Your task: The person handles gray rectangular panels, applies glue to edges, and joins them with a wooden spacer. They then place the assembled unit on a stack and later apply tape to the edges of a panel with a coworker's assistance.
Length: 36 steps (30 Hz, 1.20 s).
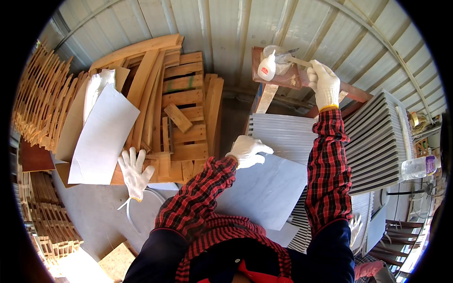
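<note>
My left hand (247,152), in a white knit glove, is closed at the upper corner of a smooth grey tile (271,191) in front of my body. Its fingers lie over the tile's edge and hide that corner. My right hand (324,85), gloved alike, reaches far forward, fingers closed round the end of a flat pale stick (299,62). The stick's other end points into a clear plastic-lined container (283,60), whose contents I cannot make out. Beside that stands a white squeeze bottle (267,67) with a pointed nozzle, on a reddish-brown board (293,82).
Ribbed grey slabs (283,132) lie beyond the tile; a taller stack (377,141) stands right, with a clear bottle (417,167) beside it. To the left are wooden pallets (186,113), a white sheet (101,137) and a loose glove (136,172). Corrugated metal wall (226,33) closes the far side.
</note>
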Available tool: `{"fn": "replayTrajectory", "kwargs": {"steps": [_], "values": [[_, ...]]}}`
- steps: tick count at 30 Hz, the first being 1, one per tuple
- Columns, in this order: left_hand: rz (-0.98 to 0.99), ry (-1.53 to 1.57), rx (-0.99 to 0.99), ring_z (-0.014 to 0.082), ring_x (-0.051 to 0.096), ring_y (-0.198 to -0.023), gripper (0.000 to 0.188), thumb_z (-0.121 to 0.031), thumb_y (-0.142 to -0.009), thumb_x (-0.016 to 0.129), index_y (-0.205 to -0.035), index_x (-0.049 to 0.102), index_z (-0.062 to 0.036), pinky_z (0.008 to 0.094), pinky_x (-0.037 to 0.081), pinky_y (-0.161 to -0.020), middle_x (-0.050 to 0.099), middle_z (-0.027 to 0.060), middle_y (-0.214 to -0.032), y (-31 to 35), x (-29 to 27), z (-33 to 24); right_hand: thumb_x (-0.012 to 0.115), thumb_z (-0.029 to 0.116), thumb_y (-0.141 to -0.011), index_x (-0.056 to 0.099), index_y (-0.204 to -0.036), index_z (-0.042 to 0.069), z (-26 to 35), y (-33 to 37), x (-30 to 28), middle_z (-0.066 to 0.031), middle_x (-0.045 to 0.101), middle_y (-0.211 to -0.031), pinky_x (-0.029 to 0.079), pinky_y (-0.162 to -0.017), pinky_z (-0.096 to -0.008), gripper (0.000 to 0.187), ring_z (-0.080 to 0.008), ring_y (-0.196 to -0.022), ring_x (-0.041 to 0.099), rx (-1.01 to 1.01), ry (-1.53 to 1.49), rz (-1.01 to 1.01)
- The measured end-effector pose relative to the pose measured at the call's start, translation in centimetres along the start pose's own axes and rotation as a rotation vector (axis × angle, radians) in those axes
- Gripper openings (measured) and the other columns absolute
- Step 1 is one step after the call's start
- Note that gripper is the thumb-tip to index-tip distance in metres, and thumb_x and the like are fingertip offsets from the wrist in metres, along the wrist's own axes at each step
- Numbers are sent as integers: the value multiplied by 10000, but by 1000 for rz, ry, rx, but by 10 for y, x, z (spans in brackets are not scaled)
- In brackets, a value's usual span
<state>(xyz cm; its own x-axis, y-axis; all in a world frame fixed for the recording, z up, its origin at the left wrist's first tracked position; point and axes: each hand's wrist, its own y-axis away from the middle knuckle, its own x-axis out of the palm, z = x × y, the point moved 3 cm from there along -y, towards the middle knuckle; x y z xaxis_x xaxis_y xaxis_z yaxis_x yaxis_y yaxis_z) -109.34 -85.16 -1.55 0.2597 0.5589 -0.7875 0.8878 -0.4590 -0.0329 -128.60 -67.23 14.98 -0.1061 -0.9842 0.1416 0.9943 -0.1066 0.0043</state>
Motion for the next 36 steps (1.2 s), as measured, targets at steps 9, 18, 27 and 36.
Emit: {"fn": "replayTrajectory", "kwargs": {"steps": [9, 18, 27, 36], "values": [[4, 100, 34, 300, 689, -1023, 394, -246, -825, 734, -1208, 757, -157, 410, 506, -938, 752, 96, -1120, 0, 6, 5, 657, 137, -1013, 659, -1118, -68, -25, 43, -55, -45, 645, -854, 406, -493, -177, 231, -61, -645, 556, 117, -336, 3], [124, 244, -146, 246, 685, -1131, 392, -196, -855, 721, -1246, 741, -194, 327, 507, -1036, 729, 54, -1261, 3, -1, 13, 567, 169, -1071, 686, -1043, -44, -110, 171, -125, -10, 593, -729, 370, -489, -170, 246, -52, -554, 469, 323, -161, -43], [300, 288, -258, 224, 671, -1143, 440, -212, -903, 712, -1341, 686, -200, 325, 554, -948, 701, 50, -1324, -6, -11, 3, 601, 198, -1050, 675, -1154, -76, -143, 207, -124, -11, 601, -765, 388, -519, -182, 303, -36, -590, 467, 438, -34, 18], [324, 164, -183, 281, 639, -1214, 470, -234, -898, 698, -1366, 672, -208, 357, 499, -1039, 671, 62, -1379, -10, -8, 7, 608, 191, -1037, 671, -1179, -92, -135, 206, -111, -38, 629, -796, 416, -545, -192, 324, -57, -625, 524, 383, 85, 102]]}}
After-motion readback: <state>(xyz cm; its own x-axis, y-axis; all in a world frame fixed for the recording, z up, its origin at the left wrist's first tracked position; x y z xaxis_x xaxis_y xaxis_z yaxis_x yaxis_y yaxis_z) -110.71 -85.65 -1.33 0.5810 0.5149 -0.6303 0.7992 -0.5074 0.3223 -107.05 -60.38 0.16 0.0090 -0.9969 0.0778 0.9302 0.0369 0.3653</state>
